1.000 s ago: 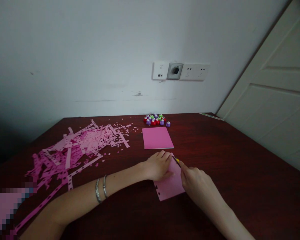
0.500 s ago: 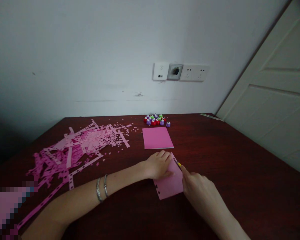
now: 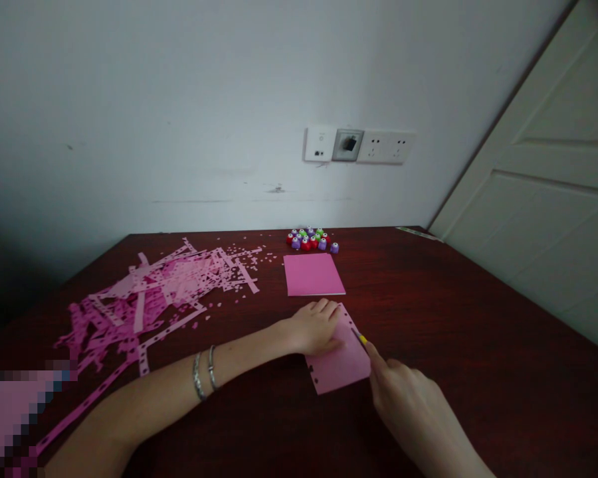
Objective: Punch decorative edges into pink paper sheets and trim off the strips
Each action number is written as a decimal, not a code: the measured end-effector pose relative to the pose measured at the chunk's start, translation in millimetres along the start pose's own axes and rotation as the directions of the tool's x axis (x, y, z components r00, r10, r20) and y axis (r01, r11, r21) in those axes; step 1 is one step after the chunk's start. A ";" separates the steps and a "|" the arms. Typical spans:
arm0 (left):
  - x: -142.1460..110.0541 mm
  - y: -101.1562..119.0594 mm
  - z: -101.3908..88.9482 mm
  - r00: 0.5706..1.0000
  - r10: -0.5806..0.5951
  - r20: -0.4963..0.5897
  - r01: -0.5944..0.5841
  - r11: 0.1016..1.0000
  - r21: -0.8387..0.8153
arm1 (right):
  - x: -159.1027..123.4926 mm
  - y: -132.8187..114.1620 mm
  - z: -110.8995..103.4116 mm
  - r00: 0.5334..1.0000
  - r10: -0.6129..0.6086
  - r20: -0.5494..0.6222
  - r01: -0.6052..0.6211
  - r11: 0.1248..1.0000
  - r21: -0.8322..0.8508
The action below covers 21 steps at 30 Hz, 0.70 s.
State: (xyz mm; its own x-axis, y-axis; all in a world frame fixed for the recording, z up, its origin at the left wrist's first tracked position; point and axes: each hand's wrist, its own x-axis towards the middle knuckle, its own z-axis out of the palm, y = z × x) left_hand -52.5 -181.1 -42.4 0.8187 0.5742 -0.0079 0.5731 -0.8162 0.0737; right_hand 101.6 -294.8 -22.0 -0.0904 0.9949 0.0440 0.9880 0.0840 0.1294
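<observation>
Clutching a yellow cutter [image 3: 363,339], your right hand [image 3: 403,388] holds its blade against the hole-edged pink sheet [image 3: 343,366] on the table [image 3: 438,299], your left hand [image 3: 317,329] spread flat over it, near a pink pad [image 3: 313,274].

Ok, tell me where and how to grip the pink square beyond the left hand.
Probably pinch the pink square at its right edge, coming in low from the right: it lies flat, small coloured pieces sit behind it, and the left hand is just before its near edge.
</observation>
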 end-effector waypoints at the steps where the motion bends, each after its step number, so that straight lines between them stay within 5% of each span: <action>1: -0.3 0.1 -0.7 1.000 0.000 0.005 0.000 1.000 -0.004 | -1.8 0.8 1.8 1.000 -0.006 -0.012 0.006 1.000 -0.005; 21: 0.0 -2.2 1.3 1.000 -0.009 0.026 0.010 1.000 -0.028 | -30.7 13.5 18.0 0.992 -0.049 -0.117 0.050 0.999 0.005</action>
State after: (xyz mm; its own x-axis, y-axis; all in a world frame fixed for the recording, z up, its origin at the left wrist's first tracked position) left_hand -53.7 -179.5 -43.8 0.8141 0.5796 -0.0350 0.5799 -0.8083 0.1019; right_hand 119.9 -323.2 -39.4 -0.1522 0.9765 0.1529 0.9830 0.1335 0.1262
